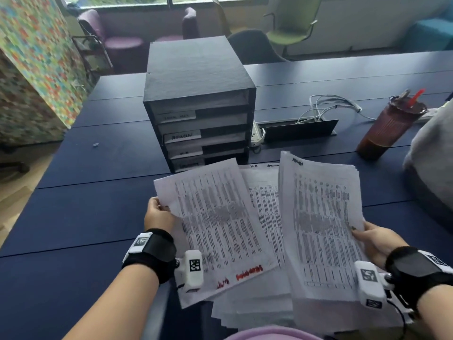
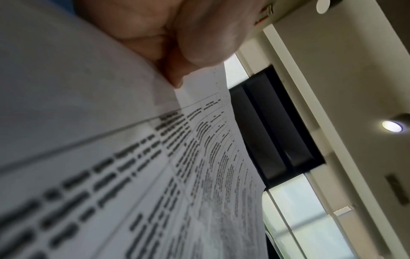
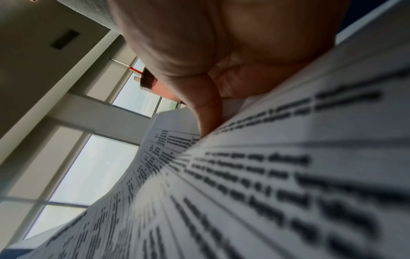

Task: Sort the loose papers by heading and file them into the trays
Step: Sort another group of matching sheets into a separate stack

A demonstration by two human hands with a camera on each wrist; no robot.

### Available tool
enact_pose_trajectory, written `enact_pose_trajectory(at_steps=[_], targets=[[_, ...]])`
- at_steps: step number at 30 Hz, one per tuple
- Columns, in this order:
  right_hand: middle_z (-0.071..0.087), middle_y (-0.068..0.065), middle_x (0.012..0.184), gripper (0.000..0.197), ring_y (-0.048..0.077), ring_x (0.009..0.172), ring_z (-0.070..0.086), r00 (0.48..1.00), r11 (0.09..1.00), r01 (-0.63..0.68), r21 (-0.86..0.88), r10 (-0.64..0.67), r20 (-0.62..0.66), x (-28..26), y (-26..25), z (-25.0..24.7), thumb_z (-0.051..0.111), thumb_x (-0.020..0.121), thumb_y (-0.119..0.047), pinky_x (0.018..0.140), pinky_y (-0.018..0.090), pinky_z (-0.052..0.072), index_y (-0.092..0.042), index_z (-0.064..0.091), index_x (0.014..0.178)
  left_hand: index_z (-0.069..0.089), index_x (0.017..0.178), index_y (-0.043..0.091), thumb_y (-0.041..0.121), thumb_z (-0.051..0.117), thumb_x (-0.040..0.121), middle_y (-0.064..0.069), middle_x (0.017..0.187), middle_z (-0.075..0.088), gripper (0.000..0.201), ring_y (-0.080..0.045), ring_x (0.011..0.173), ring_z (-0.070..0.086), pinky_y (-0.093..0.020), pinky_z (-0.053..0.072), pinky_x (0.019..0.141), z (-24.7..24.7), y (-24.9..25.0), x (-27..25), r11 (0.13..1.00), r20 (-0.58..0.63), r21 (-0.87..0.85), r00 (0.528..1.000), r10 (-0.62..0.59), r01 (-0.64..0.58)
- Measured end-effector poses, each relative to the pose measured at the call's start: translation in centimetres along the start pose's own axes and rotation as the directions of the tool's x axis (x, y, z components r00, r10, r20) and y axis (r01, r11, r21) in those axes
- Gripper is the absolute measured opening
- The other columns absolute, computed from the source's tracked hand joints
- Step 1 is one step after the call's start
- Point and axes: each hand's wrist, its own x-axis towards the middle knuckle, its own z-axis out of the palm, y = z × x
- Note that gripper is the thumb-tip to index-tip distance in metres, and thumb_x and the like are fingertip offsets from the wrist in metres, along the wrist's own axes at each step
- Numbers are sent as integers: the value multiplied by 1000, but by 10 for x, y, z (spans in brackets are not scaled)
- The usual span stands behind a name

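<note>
My left hand [image 1: 159, 214] pinches the left edge of a printed sheet [image 1: 215, 229] with red handwriting near its bottom; the thumb shows on that sheet [image 2: 199, 175] in the left wrist view. My right hand [image 1: 372, 238] grips the right edge of a thicker bundle of printed papers [image 1: 321, 229] with a handwritten heading at the top; its thumb lies on the bundle [image 3: 266, 184] in the right wrist view. More sheets [image 1: 264, 207] lie fanned beneath, between the two. Behind them stands a black tray unit [image 1: 198, 77] with several labelled slots, one reading ADMIN [image 1: 182, 136].
A dark blue table [image 1: 98, 217] carries everything. A brown tumbler with a red straw [image 1: 389, 126] stands at the right beside a grey-sleeved person [image 1: 431, 163]. White cables [image 1: 335, 104] and a cable hatch [image 1: 299, 130] lie behind the papers. Chairs stand beyond the table.
</note>
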Motion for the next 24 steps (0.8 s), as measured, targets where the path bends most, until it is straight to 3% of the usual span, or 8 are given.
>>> enact_pose_trajectory(at_steps=[4, 7, 10, 12, 14, 18, 22, 24], targets=[[68, 19, 89, 25, 31, 71, 66, 999, 995, -4, -104, 7, 35, -5, -2, 20, 44, 90, 9, 58, 36, 57, -4, 60, 103, 44, 82, 10, -7, 36, 88, -4, 71, 43, 20, -21, 67, 39, -21, 30, 51, 38, 1, -14, 999, 179, 23, 983, 44, -49], [66, 22, 100, 27, 33, 84, 64, 997, 983, 15, -184, -1, 74, -4, -1, 36, 45, 90, 10, 66, 38, 59, -4, 59, 108, 49, 95, 11, -2, 38, 92, -4, 74, 46, 17, -17, 68, 40, -18, 34, 55, 66, 6, -37, 995, 340, -12, 936, 97, -99], [64, 23, 99, 26, 33, 84, 60, 995, 976, 17, -219, 6, 104, -3, 1, 47, 44, 89, 12, 67, 35, 57, -5, 60, 101, 55, 93, 26, 3, 36, 95, -1, 87, 64, 29, -16, 74, 55, -23, 46, 68, 83, 5, -59, 992, 496, -123, 865, 71, -11], [64, 21, 99, 28, 32, 86, 60, 998, 969, 4, -246, 13, 67, 2, 4, 46, 44, 88, 14, 77, 39, 54, -6, 59, 100, 58, 86, 30, 5, 39, 96, 3, 85, 68, 33, -16, 73, 60, -30, 51, 66, 87, 3, -64, 983, 546, -171, 837, 37, 68], [65, 23, 99, 25, 37, 91, 61, 1000, 960, -3, -279, 7, 11, 10, 10, 39, 48, 87, 13, 87, 48, 50, -4, 61, 100, 61, 88, 29, 10, 46, 96, 0, 87, 66, 25, -16, 73, 58, -37, 54, 68, 86, 2, -62, 983, 543, -173, 839, 39, 66], [68, 22, 100, 27, 42, 97, 63, 992, 923, -17, -385, -34, -124, 33, 14, 12, 61, 83, 4, 93, 57, 47, -2, 64, 109, 60, 95, 15, 18, 59, 91, 4, 86, 60, 5, -7, 72, 54, -11, 43, 61, 79, -10, -41, 998, 310, 24, 949, 49, -59], [61, 8, 87, 22, 27, 81, 59, 981, 902, -66, -426, -20, -194, 34, 9, 1, 58, 85, 3, 80, 39, 54, -14, 56, 99, 57, 102, 16, 20, 70, 83, -3, 103, 64, 23, -18, 88, 59, -35, 51, 87, 81, -26, -29, 992, 317, 40, 940, -124, 117], [61, 10, 90, 22, 30, 84, 58, 981, 891, -81, -447, -9, -196, 36, 13, 2, 59, 85, 2, 88, 45, 51, -14, 57, 100, 55, 106, 15, 21, 72, 81, -2, 103, 63, 31, -20, 91, 59, -34, 50, 90, 84, -28, -32, 990, 348, 35, 927, -142, 138]])
